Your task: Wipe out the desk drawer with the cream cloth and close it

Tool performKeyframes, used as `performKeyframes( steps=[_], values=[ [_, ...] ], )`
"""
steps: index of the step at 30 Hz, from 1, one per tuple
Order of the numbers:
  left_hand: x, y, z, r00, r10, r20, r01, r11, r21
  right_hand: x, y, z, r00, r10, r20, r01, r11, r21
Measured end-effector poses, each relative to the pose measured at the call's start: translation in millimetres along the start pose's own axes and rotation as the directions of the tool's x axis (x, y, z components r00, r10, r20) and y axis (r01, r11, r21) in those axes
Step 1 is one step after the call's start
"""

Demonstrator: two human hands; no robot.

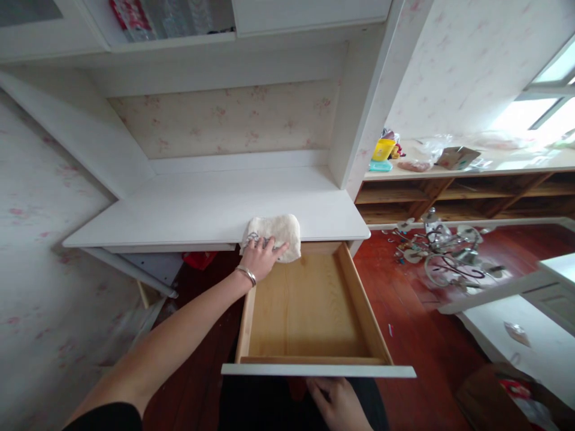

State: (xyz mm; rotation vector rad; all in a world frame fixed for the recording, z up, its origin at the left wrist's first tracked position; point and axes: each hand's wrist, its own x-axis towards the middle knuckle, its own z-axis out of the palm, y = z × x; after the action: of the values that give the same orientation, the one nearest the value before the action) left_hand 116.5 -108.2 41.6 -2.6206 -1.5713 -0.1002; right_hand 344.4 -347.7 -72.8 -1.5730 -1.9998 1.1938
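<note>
Left hand (262,256) flat on cloth (274,235), fingers spread wide, pressing not gripping; cloth sits at desk (188,209) front edge, just above the open drawer (309,311). Right hand (339,402) under the drawer front, near its bottom edge; grip state can't tell, fingers partly hidden. Drawer pulled well out, wood interior bare. Chandelier (442,254) on floor to the right.

No legible text anywhere.

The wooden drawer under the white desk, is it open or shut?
Open: the wooden drawer is pulled far out from the white desk, its bare inside showing.
</note>
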Motion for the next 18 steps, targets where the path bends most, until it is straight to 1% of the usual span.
performKeyframes(
  steps=[2,5,6,8,10,12,15,18],
  values=[
    [-19,21,14,0.999,0.021,0.029,-0.021,1.0,0.001,0,0,0,1.0,-0.001,0.002,0.001,1.0,-0.009],
    [-39,46,47,0.987,-0.009,0.159,0.007,1.0,0.011,-1,0,-1,1.0,-0.005,0.005,0.005,1.0,-0.029],
    [-42,52,59,0.976,-0.041,0.215,0.037,0.999,0.024,-1,0,-1,1.0,-0.003,0.001,0.004,0.999,-0.034],
    [-43,59,82,0.934,-0.107,0.341,0.096,0.994,0.049,-1,-1,-2,1.0,0.0,-0.01,-0.001,0.999,-0.037],
    [-39,63,98,0.89,-0.145,0.432,0.137,0.989,0.05,-1,0,0,1.0,-0.003,-0.013,0.003,0.999,-0.035],
    [-31,64,106,0.873,-0.157,0.461,0.163,0.986,0.027,-2,1,2,1.0,-0.013,-0.012,0.012,0.999,-0.034],
    [-18,64,110,0.882,-0.164,0.441,0.184,0.983,-0.002,-2,5,6,1.0,-0.012,-0.025,0.011,0.999,-0.048],
    [-13,59,114,0.881,-0.14,0.451,0.167,0.986,-0.021,-1,8,8,0.999,-0.012,-0.033,0.01,0.999,-0.052]
  ],
)
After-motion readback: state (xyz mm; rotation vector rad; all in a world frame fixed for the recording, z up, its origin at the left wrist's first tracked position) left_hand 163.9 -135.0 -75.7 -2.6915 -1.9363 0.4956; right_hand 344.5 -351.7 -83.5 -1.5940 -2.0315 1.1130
